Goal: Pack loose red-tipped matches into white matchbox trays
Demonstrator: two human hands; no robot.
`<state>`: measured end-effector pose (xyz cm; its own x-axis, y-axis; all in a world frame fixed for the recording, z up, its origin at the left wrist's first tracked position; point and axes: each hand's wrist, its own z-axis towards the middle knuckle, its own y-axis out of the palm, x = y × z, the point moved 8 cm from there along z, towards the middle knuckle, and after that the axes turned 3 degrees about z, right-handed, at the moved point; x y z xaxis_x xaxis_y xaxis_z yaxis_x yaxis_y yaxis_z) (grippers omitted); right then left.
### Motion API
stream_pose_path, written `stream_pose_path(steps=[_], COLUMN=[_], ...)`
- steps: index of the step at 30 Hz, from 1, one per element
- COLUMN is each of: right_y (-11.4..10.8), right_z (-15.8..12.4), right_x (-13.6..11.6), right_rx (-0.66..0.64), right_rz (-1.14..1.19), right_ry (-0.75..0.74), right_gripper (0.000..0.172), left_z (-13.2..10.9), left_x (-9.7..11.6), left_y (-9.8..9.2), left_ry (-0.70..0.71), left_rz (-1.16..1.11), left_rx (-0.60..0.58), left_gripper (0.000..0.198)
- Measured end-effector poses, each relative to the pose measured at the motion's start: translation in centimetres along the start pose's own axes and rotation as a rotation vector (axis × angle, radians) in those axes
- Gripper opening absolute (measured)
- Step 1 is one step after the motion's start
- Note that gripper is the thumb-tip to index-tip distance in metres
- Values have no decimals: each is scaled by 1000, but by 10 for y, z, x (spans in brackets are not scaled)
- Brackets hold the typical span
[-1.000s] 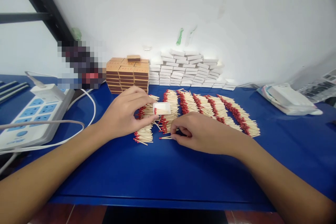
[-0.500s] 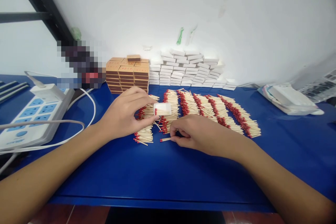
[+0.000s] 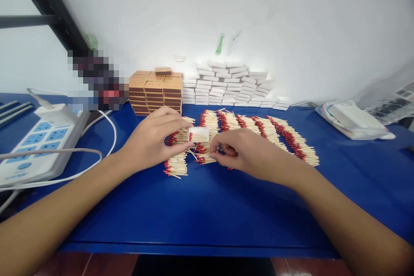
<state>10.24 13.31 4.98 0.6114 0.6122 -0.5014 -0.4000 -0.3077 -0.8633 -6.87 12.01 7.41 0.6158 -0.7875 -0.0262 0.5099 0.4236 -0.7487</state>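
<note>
My left hand [image 3: 155, 140] grips a small white matchbox tray [image 3: 199, 134] between thumb and fingers, just above the rows of red-tipped matches [image 3: 258, 131] spread on the blue table [image 3: 194, 211]. The tray holds some matches. To the tray's right, my right hand [image 3: 241, 153] is closed in a pinch on a few matches [image 3: 204, 158] at the near end of a row.
Brown matchbox sleeves [image 3: 155, 91] and white inner trays [image 3: 231, 84] are stacked against the wall. A white power strip [image 3: 35, 140] with cables lies at the left. A plastic-wrapped packet [image 3: 354, 121] rests at the right. The table's front edge runs close below my forearms.
My right hand has moved up and slightly away from the table's front, drawing the pinched matches toward the tray. The left hand and tray have stayed nearly still.
</note>
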Motion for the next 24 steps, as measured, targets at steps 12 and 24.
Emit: stream_pose_path(steps=[12,24], right_y=[-19,-27], right_z=[1,-1], right_x=[5,3], right_rx=[269,404], right_rz=[-43,-158], right_ry=[-81,-96], right_gripper=[9,14], left_z=[0,1], left_x=[1,2], left_y=[-1,-2], left_ry=[-4,0], left_rz=[-14,-32], left_rx=[16,10], left_gripper=[34,32])
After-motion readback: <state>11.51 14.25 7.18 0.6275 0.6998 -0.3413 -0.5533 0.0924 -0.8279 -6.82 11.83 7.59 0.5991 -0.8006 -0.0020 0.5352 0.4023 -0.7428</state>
